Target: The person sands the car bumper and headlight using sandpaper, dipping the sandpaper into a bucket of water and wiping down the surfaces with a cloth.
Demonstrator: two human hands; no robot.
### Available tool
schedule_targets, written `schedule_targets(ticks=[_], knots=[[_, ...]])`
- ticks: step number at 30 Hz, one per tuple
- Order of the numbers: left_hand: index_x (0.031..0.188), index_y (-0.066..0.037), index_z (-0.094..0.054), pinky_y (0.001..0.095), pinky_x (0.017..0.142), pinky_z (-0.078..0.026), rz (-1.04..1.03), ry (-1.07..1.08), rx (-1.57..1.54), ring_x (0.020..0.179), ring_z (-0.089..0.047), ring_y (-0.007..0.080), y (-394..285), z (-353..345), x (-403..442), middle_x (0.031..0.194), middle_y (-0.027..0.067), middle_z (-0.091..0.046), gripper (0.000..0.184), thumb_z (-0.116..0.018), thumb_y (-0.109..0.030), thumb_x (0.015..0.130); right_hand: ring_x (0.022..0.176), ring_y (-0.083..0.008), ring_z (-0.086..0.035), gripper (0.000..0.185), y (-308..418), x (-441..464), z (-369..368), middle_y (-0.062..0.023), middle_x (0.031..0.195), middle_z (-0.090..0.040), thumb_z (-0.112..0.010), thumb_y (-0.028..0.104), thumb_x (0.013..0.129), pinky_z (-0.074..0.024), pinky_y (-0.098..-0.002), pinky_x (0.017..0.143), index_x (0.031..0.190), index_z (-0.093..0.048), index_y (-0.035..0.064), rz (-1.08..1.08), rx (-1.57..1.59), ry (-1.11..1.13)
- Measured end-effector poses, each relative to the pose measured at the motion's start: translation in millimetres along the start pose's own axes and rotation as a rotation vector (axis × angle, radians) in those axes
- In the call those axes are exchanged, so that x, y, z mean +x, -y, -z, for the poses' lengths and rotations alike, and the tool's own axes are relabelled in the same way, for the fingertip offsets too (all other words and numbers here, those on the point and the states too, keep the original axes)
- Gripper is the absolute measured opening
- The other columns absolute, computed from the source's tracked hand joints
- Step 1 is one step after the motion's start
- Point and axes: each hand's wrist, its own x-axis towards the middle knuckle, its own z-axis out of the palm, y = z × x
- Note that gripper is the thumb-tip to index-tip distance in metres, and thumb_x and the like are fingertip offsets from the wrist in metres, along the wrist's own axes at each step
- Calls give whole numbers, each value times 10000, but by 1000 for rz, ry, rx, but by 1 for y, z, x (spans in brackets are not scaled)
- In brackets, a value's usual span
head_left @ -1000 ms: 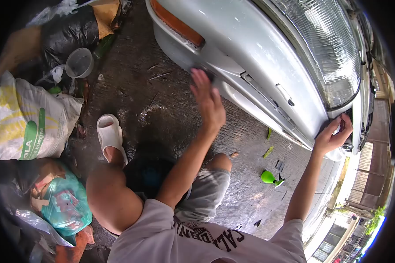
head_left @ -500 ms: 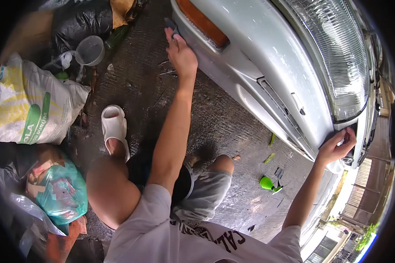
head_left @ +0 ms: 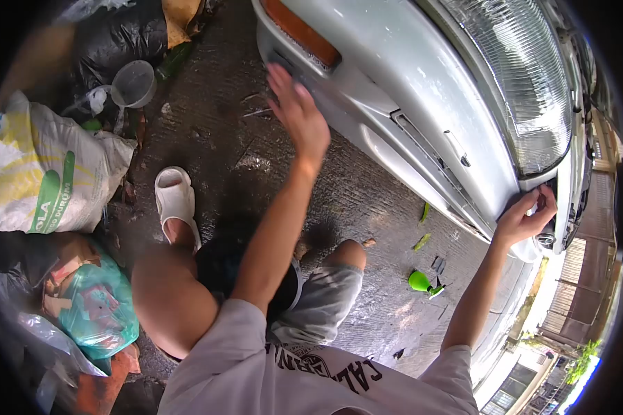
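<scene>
My left hand [head_left: 301, 114] is at the lower edge of the silver car bumper [head_left: 374, 69], below the orange lamp [head_left: 301, 31]. Its fingers are extended and press a small dark grey sheet [head_left: 282, 63], perhaps sandpaper, against the bumper; the fingers partly hide it. At the corner below the clear headlight [head_left: 522, 83], my right hand [head_left: 526, 218] has its fingers curled over the top edge of the bumper. Its thumb and forefinger bend toward each other, and the other fingertips are hidden in the dark gap.
A green spray bottle [head_left: 420, 281] lies on the wet, rough ground. On the left are a white woven sack [head_left: 48, 166], a black bag [head_left: 118, 41], a clear plastic tub [head_left: 134, 84] and a teal bag [head_left: 100, 308]. My foot wears a white sandal [head_left: 175, 200].
My left hand has shifted down and right along the bumper with the dark sheet, away from the bumper's outer end. My right hand keeps its place on the car. The view has shifted slightly.
</scene>
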Motion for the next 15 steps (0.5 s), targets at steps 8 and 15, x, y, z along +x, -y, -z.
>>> schedule_targets(ticks=[8, 15], knots=[[1542, 8, -62, 603, 1163, 9, 107, -56, -71, 1489, -15, 402, -2, 6, 39, 1617, 207, -44, 766, -154, -549, 1023, 880, -235, -600, 147, 1, 0, -1, -115, 1007, -631, -567, 51, 934, -483, -345, 767, 1069, -590, -3, 16, 49, 0], [1541, 18, -69, 652, 1137, -37, 19, 161, 170, 1494, -36, 382, 5, -34, -72, 1614, 223, -21, 723, -158, -489, 1034, 880, -223, -602, 157, 1, 0, 2, -111, 1007, -628, -572, 36, 925, -481, -332, 761, 1075, -587, -7, 7, -13, 4]])
